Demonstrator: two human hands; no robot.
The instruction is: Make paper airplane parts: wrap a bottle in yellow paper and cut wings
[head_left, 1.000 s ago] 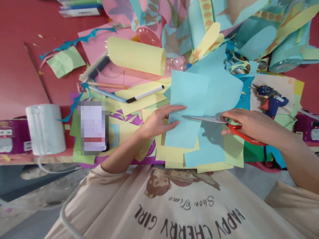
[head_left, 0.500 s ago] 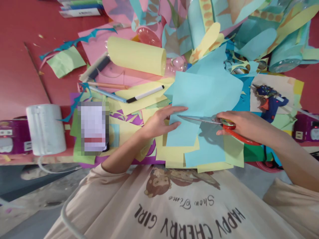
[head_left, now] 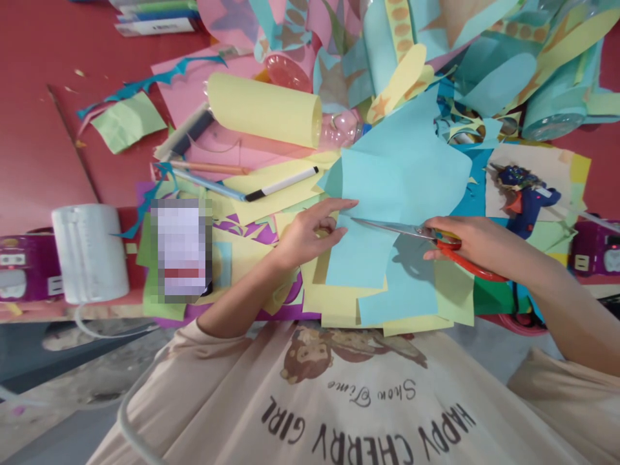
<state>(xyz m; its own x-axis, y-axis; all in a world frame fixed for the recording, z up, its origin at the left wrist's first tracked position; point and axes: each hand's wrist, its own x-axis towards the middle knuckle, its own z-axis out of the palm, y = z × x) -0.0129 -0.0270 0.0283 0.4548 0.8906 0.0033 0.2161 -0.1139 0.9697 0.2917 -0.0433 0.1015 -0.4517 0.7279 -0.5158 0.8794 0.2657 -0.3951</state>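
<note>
A light blue sheet of paper [head_left: 363,258] lies over other blue and yellow paper in front of me. My right hand [head_left: 465,242] is closed round the red handles of metal scissors [head_left: 392,226], whose blades point left across the sheet. At the sheet's left edge is my left hand [head_left: 314,232], its thumb and forefinger spread and the other fingers curled. The fingertips touch or hover over the paper; nothing shows between them.
A yellow paper roll [head_left: 264,110], a black-and-white marker [head_left: 282,183] and coloured pencils lie beyond my left hand. To the left are a phone [head_left: 180,245] and a white device [head_left: 90,252]. Paper-covered bottles [head_left: 557,97] stand at the back right.
The top edge of the blue sheet has shifted down and the sheet has turned slightly. My left thumb and fingertips have moved a little up and to the left. The scissors have shifted slightly right.
</note>
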